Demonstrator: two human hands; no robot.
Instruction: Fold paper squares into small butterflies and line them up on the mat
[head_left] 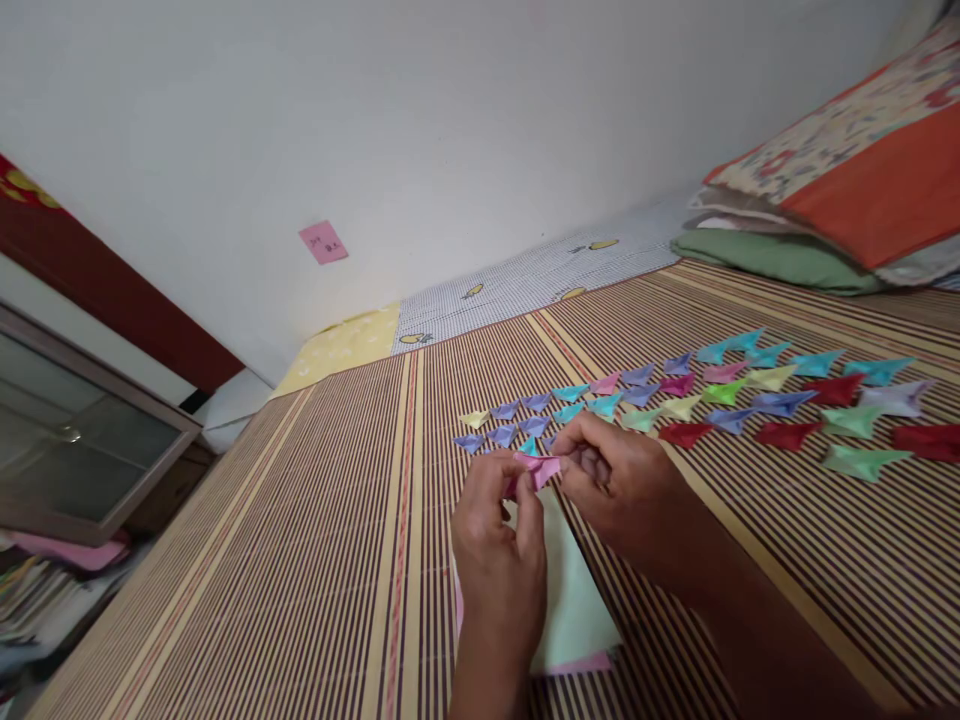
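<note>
A small folded pink paper piece (541,468) is pinched between the thumb and fingers of my left hand (499,535). At its right end, my right hand (619,480) has its thumb and forefinger closed on the tip of the same paper. Beneath my hands lies a stack of paper sheets (574,590), pale green on top with pink showing at the edges. Beyond them, several folded paper shapes (784,402) in blue, red, green, pink and yellow stand in rows running to the right. My right hand hides part of the nearest row.
A striped mat (322,560) covers the surface. Folded bedding (862,180) is piled at the far right against the white wall (480,120), which bears a pink note (324,242). At the left stand a glass-fronted cabinet (75,430) and a stack of books (37,600).
</note>
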